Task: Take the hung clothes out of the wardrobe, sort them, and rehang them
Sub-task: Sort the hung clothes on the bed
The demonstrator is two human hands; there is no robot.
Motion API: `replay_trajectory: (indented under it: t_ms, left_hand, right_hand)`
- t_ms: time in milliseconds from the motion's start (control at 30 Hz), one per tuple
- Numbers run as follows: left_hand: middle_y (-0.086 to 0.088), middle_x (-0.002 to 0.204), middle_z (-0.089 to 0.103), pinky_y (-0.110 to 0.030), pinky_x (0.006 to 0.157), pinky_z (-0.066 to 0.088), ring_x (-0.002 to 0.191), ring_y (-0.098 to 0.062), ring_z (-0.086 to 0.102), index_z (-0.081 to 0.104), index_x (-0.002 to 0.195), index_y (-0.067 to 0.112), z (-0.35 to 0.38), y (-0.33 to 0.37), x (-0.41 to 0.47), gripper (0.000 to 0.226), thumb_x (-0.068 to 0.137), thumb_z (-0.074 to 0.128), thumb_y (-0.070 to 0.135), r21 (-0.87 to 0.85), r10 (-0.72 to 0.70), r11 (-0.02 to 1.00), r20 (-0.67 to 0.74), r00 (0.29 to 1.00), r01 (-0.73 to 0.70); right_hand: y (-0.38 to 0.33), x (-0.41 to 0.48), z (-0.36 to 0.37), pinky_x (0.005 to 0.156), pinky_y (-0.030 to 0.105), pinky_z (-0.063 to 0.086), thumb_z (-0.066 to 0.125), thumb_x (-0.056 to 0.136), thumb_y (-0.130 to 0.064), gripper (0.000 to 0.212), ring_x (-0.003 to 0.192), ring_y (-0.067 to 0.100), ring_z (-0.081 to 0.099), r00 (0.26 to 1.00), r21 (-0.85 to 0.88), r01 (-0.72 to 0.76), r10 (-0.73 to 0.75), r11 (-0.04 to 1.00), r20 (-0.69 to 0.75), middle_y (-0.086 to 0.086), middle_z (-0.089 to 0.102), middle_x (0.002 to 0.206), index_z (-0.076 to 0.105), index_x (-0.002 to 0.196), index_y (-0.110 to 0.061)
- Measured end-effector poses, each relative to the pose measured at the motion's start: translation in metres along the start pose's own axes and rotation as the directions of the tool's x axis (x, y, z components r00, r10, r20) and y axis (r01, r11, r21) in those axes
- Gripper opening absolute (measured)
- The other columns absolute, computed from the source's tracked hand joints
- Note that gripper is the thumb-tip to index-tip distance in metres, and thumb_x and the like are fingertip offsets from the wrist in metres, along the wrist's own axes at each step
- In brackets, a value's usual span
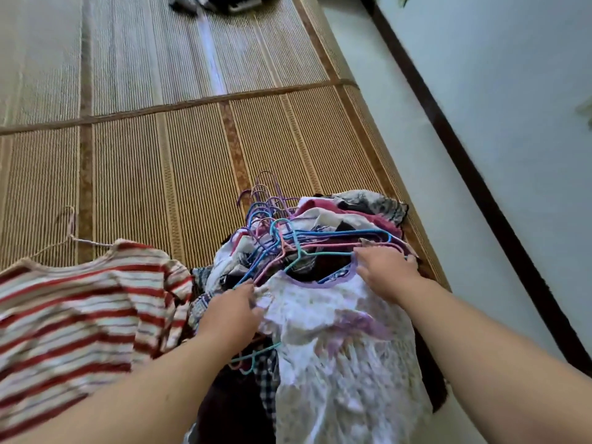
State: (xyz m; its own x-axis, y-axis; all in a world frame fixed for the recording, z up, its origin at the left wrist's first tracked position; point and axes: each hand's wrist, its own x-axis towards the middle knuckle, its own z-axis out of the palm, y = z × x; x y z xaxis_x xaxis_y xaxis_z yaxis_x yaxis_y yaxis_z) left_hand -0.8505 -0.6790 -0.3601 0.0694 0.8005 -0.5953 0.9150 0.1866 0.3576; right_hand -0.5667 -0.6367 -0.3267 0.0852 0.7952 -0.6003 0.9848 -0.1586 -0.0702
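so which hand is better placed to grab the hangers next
Probably right: the right hand touches the hangers, while the left hand pinches the white top.

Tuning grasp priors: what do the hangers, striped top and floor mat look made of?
Hangers: thin wire, seemingly plastic-coated; slim rods, pastel colours. Striped top: ribbed knit, matte; ridged red and cream bands. Floor mat: woven reed or bamboo, probably; fine parallel strands, slight sheen.
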Motion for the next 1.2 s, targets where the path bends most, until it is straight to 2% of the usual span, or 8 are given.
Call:
replay_trajectory:
  t_ms: [233, 333, 433, 533, 667, 767, 933, 1200]
  left_hand:
    - [0.003, 0.117, 0.060, -0.035, 0.079, 0.043, 0.113, -0.028, 0.049, 0.045, 0.132, 0.031, 0.003, -0.001, 0.004, 0.045, 0.089, 0.051, 0.045, 0.013, -0.082, 0.997, 0.086, 0.993, 0.081]
    - [0.010, 0.095, 0.054, -0.035, 0.074, 0.046, 0.105, -0.025, 0.052, 0.036, 0.135, 0.032, -0.001, -0.001, -0.006, 0.051, 0.088, 0.054, 0.043, -0.087, -0.086, 0.992, 0.063, 0.994, 0.092]
    - [0.002, 0.091, 0.058, -0.032, 0.059, 0.043, 0.087, -0.023, 0.057, 0.028, 0.127, 0.033, -0.010, 0.003, -0.020, 0.053, 0.085, 0.056, 0.046, -0.206, -0.109, 0.972, 0.019, 0.994, 0.111]
    - [-0.003, 0.115, 0.061, -0.037, 0.082, 0.049, 0.105, -0.027, 0.057, 0.021, 0.135, 0.033, -0.024, 0.006, -0.038, 0.060, 0.087, 0.053, 0.050, -0.240, -0.068, 0.968, 0.017, 0.998, 0.070]
    - [-0.007, 0.123, 0.062, -0.026, 0.064, 0.041, 0.103, -0.026, 0.061, 0.034, 0.141, 0.042, -0.054, 0.010, -0.067, 0.047, 0.096, 0.046, 0.044, -0.298, 0.050, 0.953, -0.026, 0.998, -0.055]
    - [0.004, 0.128, 0.061, -0.021, 0.080, 0.041, 0.114, -0.016, 0.058, 0.049, 0.133, 0.043, -0.084, 0.012, -0.093, 0.038, 0.095, 0.052, 0.039, -0.417, 0.117, 0.892, -0.156, 0.981, -0.173]
    - [0.039, 0.075, 0.063, -0.023, 0.072, 0.046, 0.081, 0.006, 0.060, 0.060, 0.076, 0.069, -0.156, -0.001, -0.146, 0.038, 0.092, 0.059, 0.035, -0.519, 0.099, 0.797, -0.389, 0.916, -0.307]
    - [0.025, 0.065, 0.067, -0.024, 0.066, 0.043, 0.061, 0.010, 0.056, 0.072, 0.083, 0.039, -0.262, -0.121, -0.266, 0.021, 0.091, 0.062, 0.023, -0.473, 0.093, 0.745, -0.625, 0.775, -0.470]
  right_hand:
    - [-0.013, 0.007, 0.000, 0.105, 0.056, 0.022, 0.045, 0.086, -0.020, 0.030, 0.118, 0.027, 0.044, 1.000, -0.184, -0.007, 0.009, 0.983, 0.011, 0.002, 0.057, 0.118, 0.060, 0.111, -0.028]
    - [-0.010, -0.009, -0.001, 0.087, 0.040, 0.042, 0.050, 0.082, -0.018, 0.022, 0.103, 0.030, 0.054, 0.997, -0.006, 0.026, -0.027, 1.000, -0.078, 0.005, 0.059, 0.098, 0.065, 0.096, -0.023]
    - [-0.003, -0.035, -0.005, 0.057, 0.027, 0.035, 0.056, 0.077, -0.012, 0.013, 0.076, 0.023, 0.056, 0.993, 0.217, 0.065, -0.043, 0.974, -0.109, -0.001, 0.053, 0.070, 0.064, 0.072, -0.022]
    - [0.003, -0.062, -0.018, 0.049, 0.023, 0.030, 0.058, 0.072, -0.007, 0.024, 0.060, 0.010, 0.051, 0.993, 0.342, 0.076, -0.040, 0.937, -0.111, -0.005, 0.056, 0.058, 0.062, 0.059, -0.026]
    - [-0.003, -0.097, -0.054, 0.051, 0.023, 0.034, 0.060, 0.071, -0.004, 0.028, 0.063, 0.005, 0.052, 0.985, 0.335, 0.137, -0.092, 0.932, -0.147, -0.005, 0.059, 0.064, 0.062, 0.057, -0.028]
    - [-0.015, -0.124, -0.084, 0.053, 0.024, 0.036, 0.062, 0.072, -0.004, 0.024, 0.061, 0.007, 0.054, 0.973, 0.344, 0.180, -0.115, 0.921, -0.200, -0.008, 0.061, 0.061, 0.065, 0.061, -0.026]
    - [-0.060, -0.177, -0.133, 0.052, 0.021, 0.039, 0.067, 0.079, -0.016, 0.024, 0.054, 0.001, 0.052, 0.917, 0.363, 0.333, -0.209, 0.870, -0.340, -0.017, 0.061, 0.057, 0.065, 0.062, -0.033]
    - [-0.205, -0.281, -0.164, 0.062, 0.022, 0.043, 0.064, 0.087, -0.018, 0.019, 0.073, 0.005, 0.060, 0.748, 0.255, 0.599, -0.417, 0.759, -0.516, -0.016, 0.065, 0.077, 0.064, 0.082, -0.036]
